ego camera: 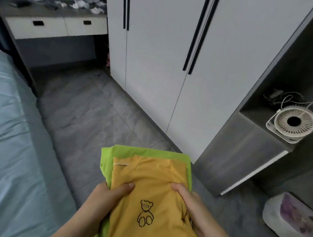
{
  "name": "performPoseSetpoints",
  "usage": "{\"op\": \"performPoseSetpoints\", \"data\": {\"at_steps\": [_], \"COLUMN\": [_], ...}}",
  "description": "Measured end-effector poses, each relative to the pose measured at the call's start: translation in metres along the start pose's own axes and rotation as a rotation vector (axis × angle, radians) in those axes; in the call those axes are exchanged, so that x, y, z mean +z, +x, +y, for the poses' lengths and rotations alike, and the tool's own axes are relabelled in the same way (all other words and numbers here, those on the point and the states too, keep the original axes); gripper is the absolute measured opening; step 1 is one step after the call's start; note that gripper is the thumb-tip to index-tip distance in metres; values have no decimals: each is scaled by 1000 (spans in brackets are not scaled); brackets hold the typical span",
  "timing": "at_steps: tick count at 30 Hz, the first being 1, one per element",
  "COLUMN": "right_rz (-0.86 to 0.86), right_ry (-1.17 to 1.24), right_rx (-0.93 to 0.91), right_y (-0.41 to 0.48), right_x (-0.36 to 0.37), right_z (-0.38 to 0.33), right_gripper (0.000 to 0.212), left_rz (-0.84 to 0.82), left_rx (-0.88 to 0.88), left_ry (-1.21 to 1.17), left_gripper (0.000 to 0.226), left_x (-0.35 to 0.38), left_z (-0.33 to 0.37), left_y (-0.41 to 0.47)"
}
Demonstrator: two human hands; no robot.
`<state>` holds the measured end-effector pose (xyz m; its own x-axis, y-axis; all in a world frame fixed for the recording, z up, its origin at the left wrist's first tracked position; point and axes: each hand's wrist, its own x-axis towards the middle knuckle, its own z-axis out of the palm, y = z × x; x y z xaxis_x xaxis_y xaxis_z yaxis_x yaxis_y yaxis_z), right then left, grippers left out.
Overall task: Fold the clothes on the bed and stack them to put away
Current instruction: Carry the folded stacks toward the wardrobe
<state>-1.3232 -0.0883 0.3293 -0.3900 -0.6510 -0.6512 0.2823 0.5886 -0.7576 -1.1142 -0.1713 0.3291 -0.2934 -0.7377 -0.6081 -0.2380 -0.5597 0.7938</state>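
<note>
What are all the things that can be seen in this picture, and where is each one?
yellow garment: one, yellow with black bear print, folded, on top of the green garment
green garment: one, lime green, folded, under the yellow one
bed: one, pale blue-green sheet, left
wardrobe: one, white doors with black handles, centre back
desk: one, grey with two white drawers, upper left
fan: one, white, in the grey shelf unit, right
container: one, white with purple pattern, on the floor, lower right
left hand: one, grips the garments' left edge
right hand: one, grips the garments' right edge
</note>
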Motion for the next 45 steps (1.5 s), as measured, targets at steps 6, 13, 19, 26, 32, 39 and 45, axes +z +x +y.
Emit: {"op": "performPoseSetpoints", "data": {"at_steps": [6, 13, 19, 26, 32, 39, 45], "right_rz": [-207, -497, -740, -764, -743, -762, -795], "right_ry": [-149, -264, -326, -455, -467, -441, -452], "right_rx": [-30, 19, 78, 33, 7, 88, 115], "right_y": [86, 174, 233, 294, 329, 369, 420], "right_x": [13, 47, 105, 218, 337, 450, 537], "right_z": [-85, -183, -236, -280, -325, -374, -418], "right_gripper": [36, 34, 37, 27, 36, 40, 35], "left_rz": [140, 302, 442, 512, 504, 557, 625], "left_rx": [-16, -60, -92, -52, -19, -3, -9], "left_ry": [-139, -294, -407, -481, -487, -480, -502], "left_gripper": [52, 57, 49, 56, 56, 44, 42], "left_x": [1, -4, -37, -128, -241, -342, -411], "left_z": [53, 108, 135, 171, 219, 267, 302], "left_y": [64, 123, 157, 216, 267, 325, 383]}}
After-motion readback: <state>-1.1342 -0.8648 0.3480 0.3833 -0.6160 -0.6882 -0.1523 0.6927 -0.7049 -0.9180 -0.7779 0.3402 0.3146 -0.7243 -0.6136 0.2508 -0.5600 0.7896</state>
